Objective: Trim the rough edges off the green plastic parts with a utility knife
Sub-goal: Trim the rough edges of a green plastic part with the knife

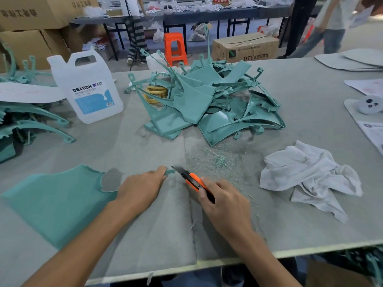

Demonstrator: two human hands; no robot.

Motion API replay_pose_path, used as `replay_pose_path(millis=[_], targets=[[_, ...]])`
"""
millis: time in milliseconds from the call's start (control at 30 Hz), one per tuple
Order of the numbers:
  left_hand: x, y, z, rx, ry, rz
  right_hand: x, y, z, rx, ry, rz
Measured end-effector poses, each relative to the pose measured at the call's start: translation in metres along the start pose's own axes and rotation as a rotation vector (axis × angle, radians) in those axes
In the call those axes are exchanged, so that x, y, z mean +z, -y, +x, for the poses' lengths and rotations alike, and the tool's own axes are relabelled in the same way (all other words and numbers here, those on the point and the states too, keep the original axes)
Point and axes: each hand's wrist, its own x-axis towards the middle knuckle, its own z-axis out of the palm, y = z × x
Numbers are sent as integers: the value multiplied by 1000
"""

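A large green plastic part [56, 195] lies flat on the grey table at the near left. My left hand [141, 188] presses on its right end, with the part's thin green tip sticking out past my fingertips. My right hand [223, 204] grips an orange and black utility knife [193, 181]. Its blade is extended and points up-left, just beside that green tip. A heap of more green plastic parts [209, 102] sits mid-table. Green shavings [217, 160] are strewn right of the blade.
A white DEXCON jug [87, 88] stands at the back left beside more green parts [31, 121]. A crumpled white rag [310, 175] lies to the right. Papers and grey pads sit along the right edge. Yellow rings [154, 94] lie behind the heap. People stand beyond the table.
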Motion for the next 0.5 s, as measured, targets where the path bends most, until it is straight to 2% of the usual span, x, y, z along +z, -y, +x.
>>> replay_pose_path(millis=[400, 500], targets=[[-2, -3, -3, -24, -19, -5, 0, 1, -1, -10, 3, 5], [-6, -4, -5, -67, -17, -75, 1, -2, 0, 44, -31, -5]])
